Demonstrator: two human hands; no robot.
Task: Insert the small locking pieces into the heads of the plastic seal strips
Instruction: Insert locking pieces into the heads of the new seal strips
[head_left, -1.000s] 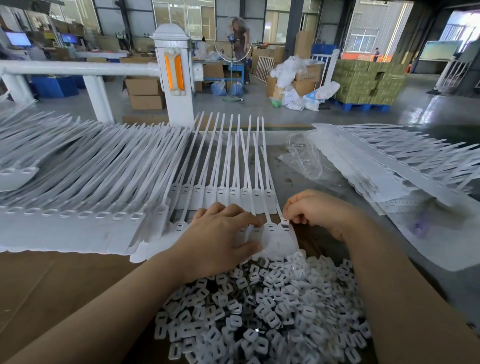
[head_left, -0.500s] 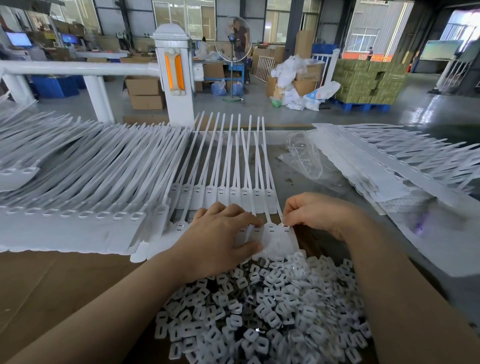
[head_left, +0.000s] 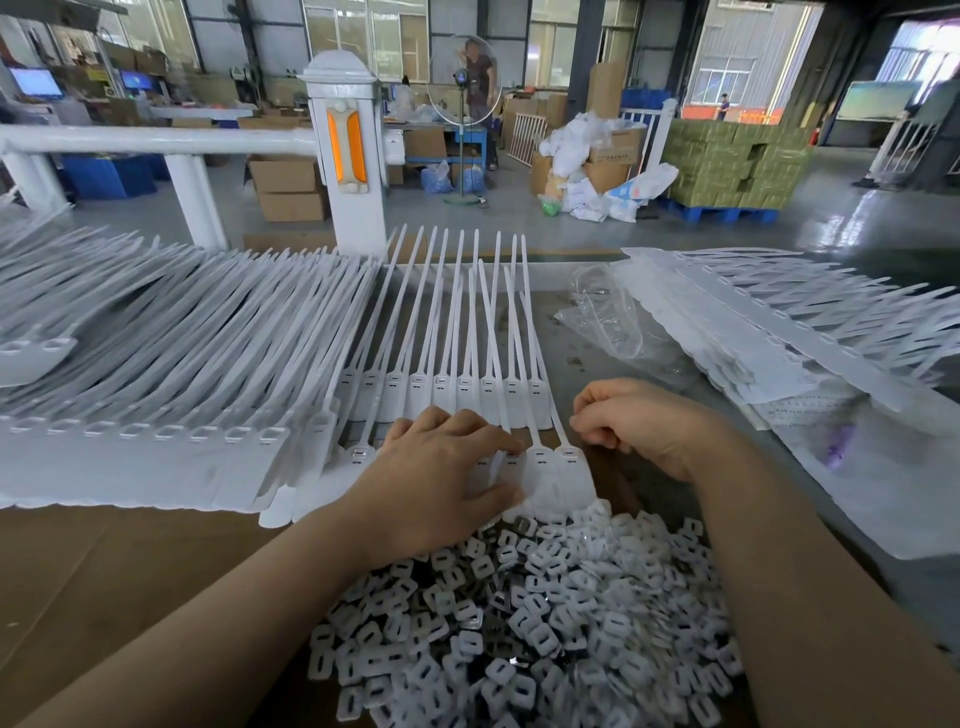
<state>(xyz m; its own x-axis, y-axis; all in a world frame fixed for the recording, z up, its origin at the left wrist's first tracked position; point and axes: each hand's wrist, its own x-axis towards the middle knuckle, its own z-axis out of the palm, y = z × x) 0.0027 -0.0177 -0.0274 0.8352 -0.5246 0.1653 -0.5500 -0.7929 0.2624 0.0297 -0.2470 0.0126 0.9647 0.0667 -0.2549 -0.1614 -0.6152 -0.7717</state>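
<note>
Pressing flat with straight fingers, the left hand (head_left: 436, 483) stays on the white plastic seal strip heads (head_left: 550, 467) on the bench. Right of that grip, the right hand (head_left: 639, 421) has barely shifted, fingers curled; whether it pinches a locking piece I cannot tell. The white square locking pieces (head_left: 545, 623) lie heaped just below both hands, so insertion seems ongoing.

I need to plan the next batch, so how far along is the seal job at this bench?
Done: cannot be judged; the big stack of strips on the left shows open heads. In hand: the left hand lies flat on the near row of strip heads, the right hand curled beside them, its fingertips hidden. Left: a large pile of locking pieces and another stack of strips on the right.
</note>
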